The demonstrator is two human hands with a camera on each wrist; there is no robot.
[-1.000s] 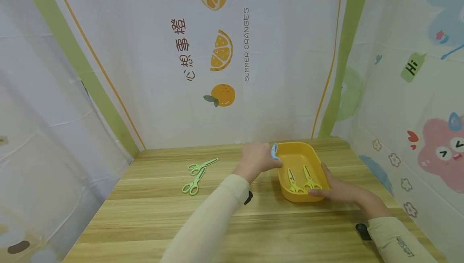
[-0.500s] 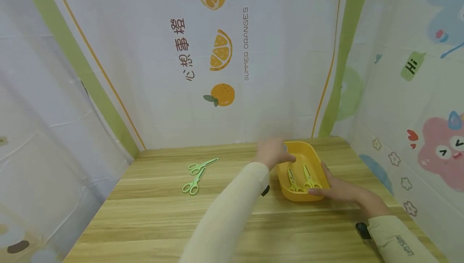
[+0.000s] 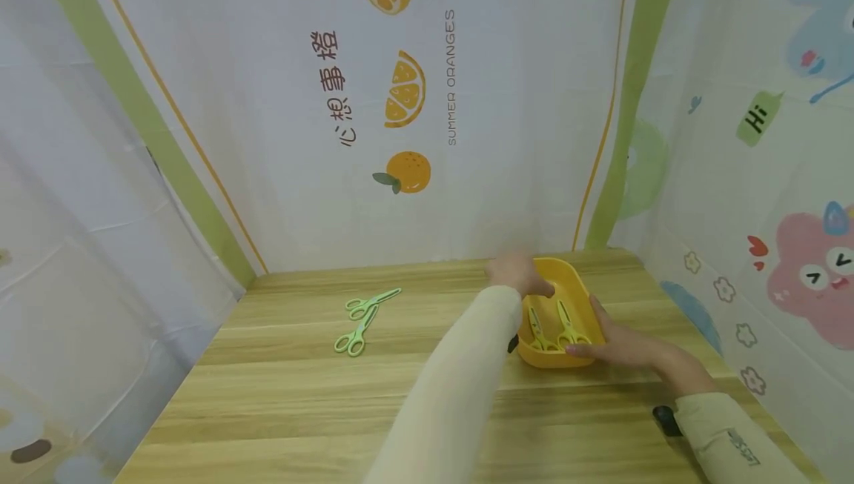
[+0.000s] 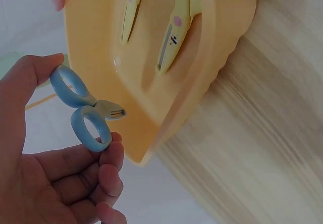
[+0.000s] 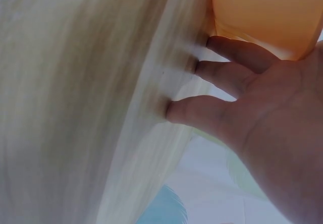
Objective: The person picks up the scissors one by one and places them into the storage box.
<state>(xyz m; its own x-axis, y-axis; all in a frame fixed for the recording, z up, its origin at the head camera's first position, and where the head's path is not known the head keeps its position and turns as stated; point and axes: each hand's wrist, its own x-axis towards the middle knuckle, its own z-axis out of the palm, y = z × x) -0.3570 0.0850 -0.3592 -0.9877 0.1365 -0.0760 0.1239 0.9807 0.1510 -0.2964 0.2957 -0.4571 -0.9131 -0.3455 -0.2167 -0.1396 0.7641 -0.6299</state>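
My left hand (image 3: pixel 517 274) is over the left side of the yellow bin (image 3: pixel 583 293). It holds a pair of light-blue scissors (image 4: pixel 75 100) by the handle loops, between thumb and fingers. Those scissors are hidden in the head view. Two pairs of yellow scissors, one (image 3: pixel 568 325) right of the other (image 3: pixel 538 330), lie inside the bin at its near end. My right hand (image 3: pixel 627 347) rests against the bin's near right corner, thumb over the rim. In the right wrist view, its straight fingers (image 5: pixel 199 110) reach down to the tabletop beside the bin.
Two pairs of green scissors lie on the left part of the wooden table (image 3: pixel 280 395), the farther pair (image 3: pixel 372 304) close to the nearer pair (image 3: pixel 356 333). A printed curtain (image 3: pixel 520 136) hangs at the table's back edge, and another (image 3: pixel 754 173) on the right.
My left hand has moved right, carrying the blue scissors from the bin's left rim to over its inside. The right hand has stayed at the bin's corner.
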